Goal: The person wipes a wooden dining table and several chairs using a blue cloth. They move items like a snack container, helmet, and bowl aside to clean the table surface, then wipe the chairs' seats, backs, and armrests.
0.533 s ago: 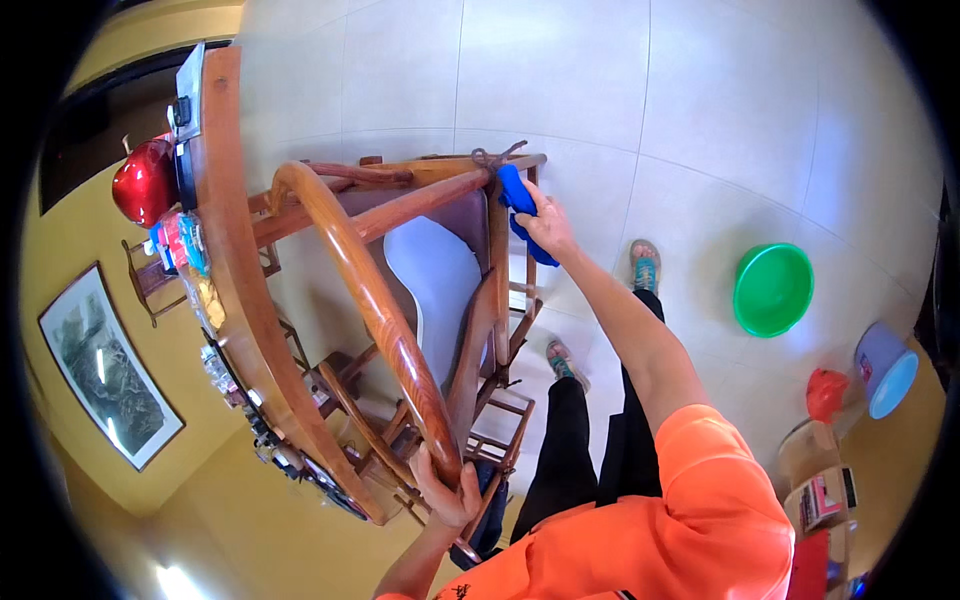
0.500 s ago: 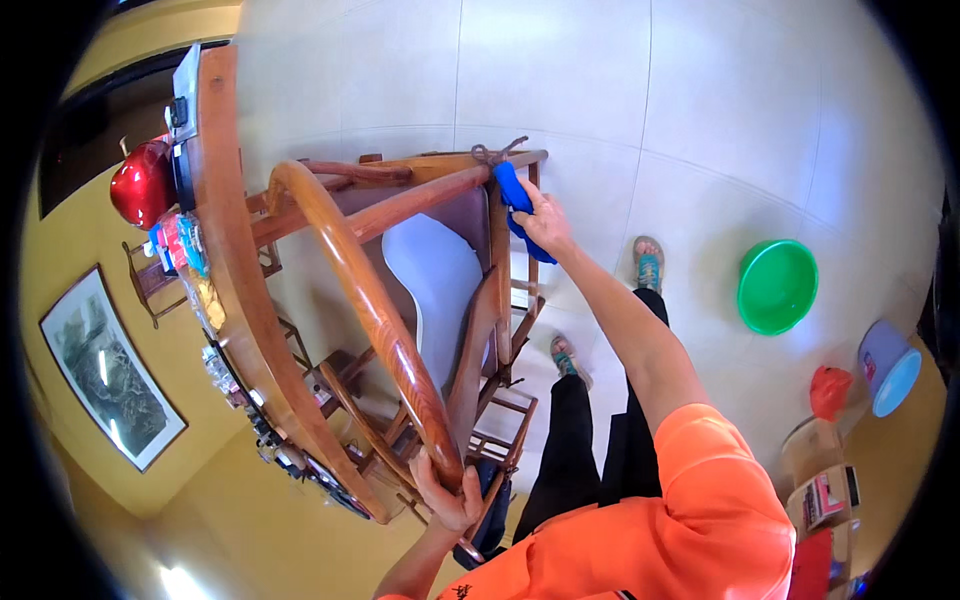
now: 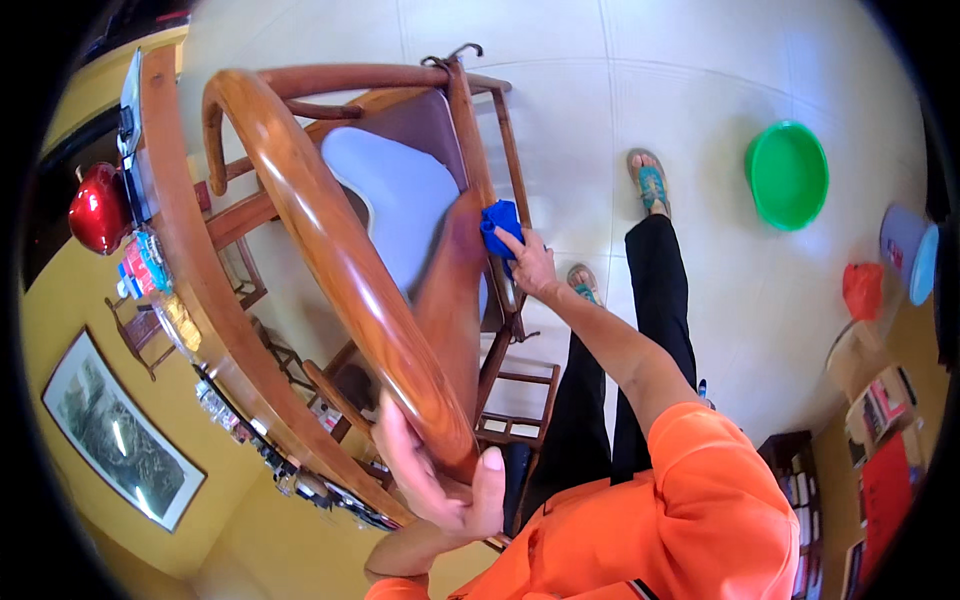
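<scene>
A wooden armchair (image 3: 335, 270) with a thick, glossy curved top rail fills the middle left, a pale blue cushion (image 3: 390, 185) on its dark seat. Around the near end of that rail curls my left hand (image 3: 440, 475), fingers on one side and thumb on the other. My right hand (image 3: 535, 265) presses a bunched blue cloth (image 3: 500, 228) against the seat's side frame, close to the base of the wooden backrest slat. A dark cord (image 3: 455, 55) is tied at the chair's far corner.
Alongside the chair on the left runs a long wooden table (image 3: 185, 210) crowded with small items and a red apple-shaped ornament (image 3: 98, 208). A green basin (image 3: 788, 176) stands on the tiled floor at right, beyond my feet. A bucket (image 3: 908, 250) and red bag (image 3: 862, 290) are farther right.
My right hand has drawn the blue cloth from the chair's far corner back along the side frame. The chair looms larger in view; my left hand still grips the rail's end.
</scene>
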A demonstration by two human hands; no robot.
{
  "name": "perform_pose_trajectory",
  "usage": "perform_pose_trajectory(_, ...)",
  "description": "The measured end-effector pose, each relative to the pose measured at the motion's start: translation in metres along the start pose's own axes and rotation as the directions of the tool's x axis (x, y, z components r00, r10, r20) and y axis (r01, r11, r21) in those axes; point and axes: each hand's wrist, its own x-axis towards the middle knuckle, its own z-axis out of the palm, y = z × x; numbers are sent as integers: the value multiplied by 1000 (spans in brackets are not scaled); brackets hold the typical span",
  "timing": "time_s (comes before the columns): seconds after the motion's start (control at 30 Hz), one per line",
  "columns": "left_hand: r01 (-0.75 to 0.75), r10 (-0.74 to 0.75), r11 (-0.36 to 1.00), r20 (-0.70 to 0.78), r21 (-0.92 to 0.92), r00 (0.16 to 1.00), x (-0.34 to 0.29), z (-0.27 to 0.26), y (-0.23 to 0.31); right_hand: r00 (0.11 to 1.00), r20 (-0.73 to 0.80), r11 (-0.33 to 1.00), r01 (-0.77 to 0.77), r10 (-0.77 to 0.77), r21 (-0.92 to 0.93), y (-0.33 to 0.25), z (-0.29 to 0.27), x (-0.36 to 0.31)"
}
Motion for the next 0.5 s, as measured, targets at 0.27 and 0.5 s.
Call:
perform_pose_trajectory(0.27, -109, 96, 986, -104, -128, 990, 7, 14, 0, 996, 1, 995, -89, 89, -37, 18, 52, -125)
perform_pose_trajectory(0.5, -101, 89, 994, -208, -48, 974, 8, 20, 2, 978, 188, 953, -136, 86, 271, 56, 42, -172)
